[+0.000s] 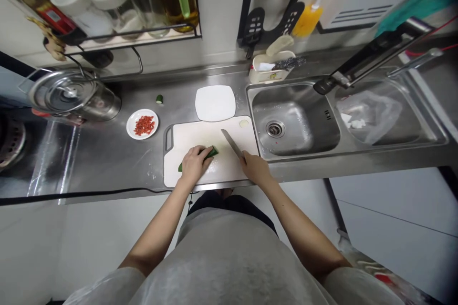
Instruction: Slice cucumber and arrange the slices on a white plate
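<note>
On the white cutting board (pixel 229 171), my left hand (pixel 194 164) is closed over a dark green cucumber (pixel 212 152), whose ends show on either side of the fingers. My right hand (pixel 255 167) grips the handle of a kitchen knife (pixel 232 142) at the board's right side. The blade points up and left, apart from the cucumber, with its tip over the board. A short cucumber end piece (pixel 159 99) stands on the steel counter, left of a white square plate (pixel 215 103) that sits just behind the board.
Chopped red pieces lie on a round white plate (pixel 155 129) at the left. A lidded steel pot (pixel 103 101) stands farther left. Right of the board is a double sink (pixel 296 128), with a plastic bag (pixel 384 112) in its right basin. A utensil caddy (pixel 255 75) stands behind.
</note>
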{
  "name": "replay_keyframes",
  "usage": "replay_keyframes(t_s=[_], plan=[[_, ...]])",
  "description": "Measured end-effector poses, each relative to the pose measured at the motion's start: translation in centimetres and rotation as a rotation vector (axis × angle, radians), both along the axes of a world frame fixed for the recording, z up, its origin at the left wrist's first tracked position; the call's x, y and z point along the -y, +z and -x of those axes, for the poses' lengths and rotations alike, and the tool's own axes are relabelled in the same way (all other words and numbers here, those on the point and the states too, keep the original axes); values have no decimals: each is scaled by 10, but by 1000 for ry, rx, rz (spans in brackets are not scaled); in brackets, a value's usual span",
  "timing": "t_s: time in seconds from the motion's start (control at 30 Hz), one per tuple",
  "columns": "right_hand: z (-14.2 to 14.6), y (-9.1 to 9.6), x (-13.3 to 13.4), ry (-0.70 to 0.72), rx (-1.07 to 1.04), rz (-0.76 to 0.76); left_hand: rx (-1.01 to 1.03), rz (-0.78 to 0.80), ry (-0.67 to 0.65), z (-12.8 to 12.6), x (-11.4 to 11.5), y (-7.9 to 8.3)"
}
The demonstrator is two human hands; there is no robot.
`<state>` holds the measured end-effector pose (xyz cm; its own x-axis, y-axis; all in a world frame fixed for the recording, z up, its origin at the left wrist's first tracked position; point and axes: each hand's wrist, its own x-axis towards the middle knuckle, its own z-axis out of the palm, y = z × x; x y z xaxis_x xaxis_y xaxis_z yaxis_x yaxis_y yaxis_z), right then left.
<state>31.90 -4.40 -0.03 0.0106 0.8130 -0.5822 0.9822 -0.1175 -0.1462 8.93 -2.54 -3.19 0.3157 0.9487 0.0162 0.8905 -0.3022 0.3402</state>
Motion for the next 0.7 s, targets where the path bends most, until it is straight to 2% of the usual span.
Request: replay_keyframes(t_s=[0.2, 0.4, 0.57, 0.7], plan=[[8, 5, -1, 71, 32, 12, 67, 19, 19, -3, 2, -2], [10, 9, -3, 112, 33, 38, 31, 36, 21, -10, 7, 2], [11, 9, -3, 117, 16, 18, 39, 73, -46, -4, 4, 7], [12, 10, -4, 140, 45, 32, 113, 90, -156, 2, 2, 2]])
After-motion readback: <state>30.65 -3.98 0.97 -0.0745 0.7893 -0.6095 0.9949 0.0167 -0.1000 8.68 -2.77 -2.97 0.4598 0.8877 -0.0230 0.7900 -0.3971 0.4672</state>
